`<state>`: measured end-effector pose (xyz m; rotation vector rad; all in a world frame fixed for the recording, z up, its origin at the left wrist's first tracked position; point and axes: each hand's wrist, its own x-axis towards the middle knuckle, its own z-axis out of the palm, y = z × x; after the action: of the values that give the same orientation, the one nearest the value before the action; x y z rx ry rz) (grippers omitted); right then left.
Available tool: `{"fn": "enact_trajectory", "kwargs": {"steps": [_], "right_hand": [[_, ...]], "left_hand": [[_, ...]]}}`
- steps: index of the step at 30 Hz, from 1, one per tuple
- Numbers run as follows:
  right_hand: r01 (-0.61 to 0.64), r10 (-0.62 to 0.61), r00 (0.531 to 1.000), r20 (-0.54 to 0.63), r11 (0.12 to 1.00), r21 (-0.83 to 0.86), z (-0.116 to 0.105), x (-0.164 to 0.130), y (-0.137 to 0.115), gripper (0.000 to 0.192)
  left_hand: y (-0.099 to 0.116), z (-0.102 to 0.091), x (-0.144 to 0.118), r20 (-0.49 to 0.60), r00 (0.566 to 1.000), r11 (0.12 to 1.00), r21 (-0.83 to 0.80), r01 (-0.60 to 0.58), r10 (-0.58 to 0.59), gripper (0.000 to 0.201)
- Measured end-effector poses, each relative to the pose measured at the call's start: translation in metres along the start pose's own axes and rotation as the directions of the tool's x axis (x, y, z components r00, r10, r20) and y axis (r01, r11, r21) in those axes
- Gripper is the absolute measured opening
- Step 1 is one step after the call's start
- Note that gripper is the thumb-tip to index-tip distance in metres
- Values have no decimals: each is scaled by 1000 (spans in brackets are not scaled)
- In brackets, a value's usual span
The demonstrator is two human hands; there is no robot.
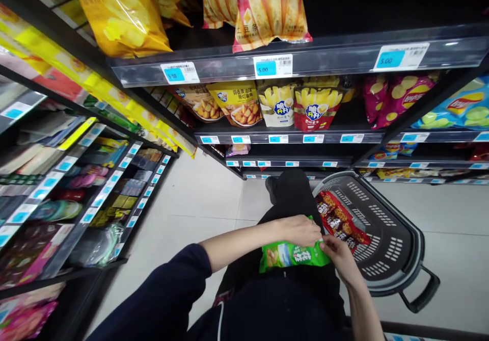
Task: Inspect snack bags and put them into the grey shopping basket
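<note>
Shop aisle, pale tiled floor (pixel 191 198) with visible grout lines. Dark metal shelving (pixel 305 60) ahead, several tiers, blue-and-white price tags (pixel 272 67) along the edges, snack bags (pixel 267 4) stacked on top tiers. Second shelf unit (pixel 76 188) on the left, angled away, packed with mixed goods. Even overhead light, glare on shelf rails.

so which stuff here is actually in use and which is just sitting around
In use: green snack bag, held by left hand and right hand; black basket with red packet inside.
Sitting around: shelf snack bags, price tags.
</note>
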<state>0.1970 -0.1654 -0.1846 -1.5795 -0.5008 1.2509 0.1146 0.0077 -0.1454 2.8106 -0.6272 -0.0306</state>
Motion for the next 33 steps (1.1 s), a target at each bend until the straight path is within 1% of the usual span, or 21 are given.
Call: {"fn": "enact_trajectory", "kwargs": {"steps": [2, 4, 6, 7, 9, 11, 13, 15, 17, 19, 21, 23, 26, 29, 31, 33], "right_hand": [[3, -3, 1000, -7, 994, 105, 2, -1, 4, 34], [-5, 8, 1000, -11, 983, 185, 6, -1, 6, 33], [-22, 24, 1000, -8, 976, 217, 8, -2, 6, 32], [-28, 31, 999, -13, 978, 206, 9, -2, 5, 32], [-21, 25, 999, -32, 992, 121, 9, -2, 2, 31], [7, -10, 998, -68, 999, -41, 7, -2, -3, 29], [25, -51, 993, -109, 973, -231, 6, -2, -7, 25], [9, -72, 986, -150, 925, -379, 6, -4, -10, 23], [-10, -80, 980, -180, 894, -448, 6, -6, -11, 22], [-19, -84, 975, -204, 888, -460, 7, -7, -10, 23], [-19, -89, 971, -223, 896, -443, 6, -8, -6, 24], [0, -87, 974, -211, 925, -380, 6, -8, 0, 28], [33, -64, 985, -160, 982, -184, 7, -6, 8, 33], [35, -37, 986, -165, 999, -18, 10, -4, 12, 36], [41, -39, 985, -171, 999, 9, 12, -5, 11, 37], [43, -48, 983, -176, 999, -32, 13, -5, 8, 37]], "left_hand": [[-1, 3, -3, -20, 999, 999, -33, 41, -41, 18], [-1, 3, -5, -26, 998, 998, -24, 56, -57, 19], [1, 1, -7, -28, 997, 997, 19, 71, -70, 18], [2, -1, -8, -31, 996, 995, 43, 85, -84, 17], [6, -5, -7, -35, 994, 991, 88, 104, -101, 12], [10, -8, -4, -27, 997, 989, 128, 78, -75, 11], [12, -8, 0, -13, 1000, 988, 155, 30, -28, 14], [13, -5, 4, -5, 1000, 990, 141, 19, -18, 19], [12, -1, 8, 2, 999, 995, 98, 33, -33, 18], [9, 4, 10, 0, 999, 998, 47, 39, -39, 14], [6, 7, 11, -21, 999, 999, -5, 37, -37, 12], [2, 9, 9, -49, 998, 997, -63, 45, -49, 12], [-2, 7, 5, -69, 991, 981, -166, 102, -115, 15], [-4, 3, 0, -72, 986, 966, -222, 131, -150, 19], [-2, 2, -3, -46, 982, 959, -227, 171, -186, 19], [1, 3, -5, 2, 960, 934, -228, 274, -281, 19]]}}
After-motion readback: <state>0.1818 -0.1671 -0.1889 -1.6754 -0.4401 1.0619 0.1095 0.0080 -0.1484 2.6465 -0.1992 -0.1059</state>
